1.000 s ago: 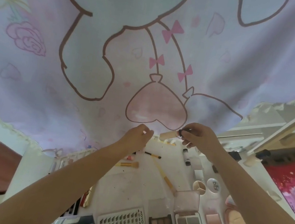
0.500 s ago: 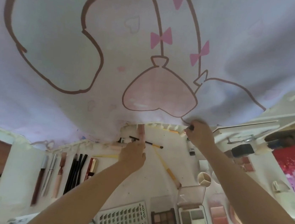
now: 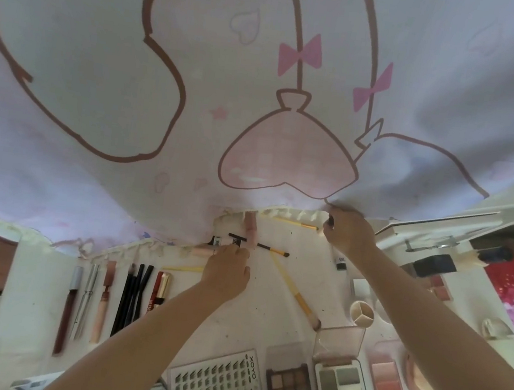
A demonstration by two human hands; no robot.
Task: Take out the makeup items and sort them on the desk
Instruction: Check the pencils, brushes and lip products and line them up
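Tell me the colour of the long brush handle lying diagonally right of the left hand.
Yellow; long diagonal brush handle, head view.

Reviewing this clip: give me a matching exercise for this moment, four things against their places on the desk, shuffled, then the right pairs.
Things:
1. lash tray
2. black pencils
3. divided round pot
4. left hand

Places:
A. in the row at the desk's left
B. near edge, left of the brown palette
C. mid-desk, fingertips at the black brush
D. right side, behind the clear box

Pairs: 1-B, 2-A, 3-D, 4-C
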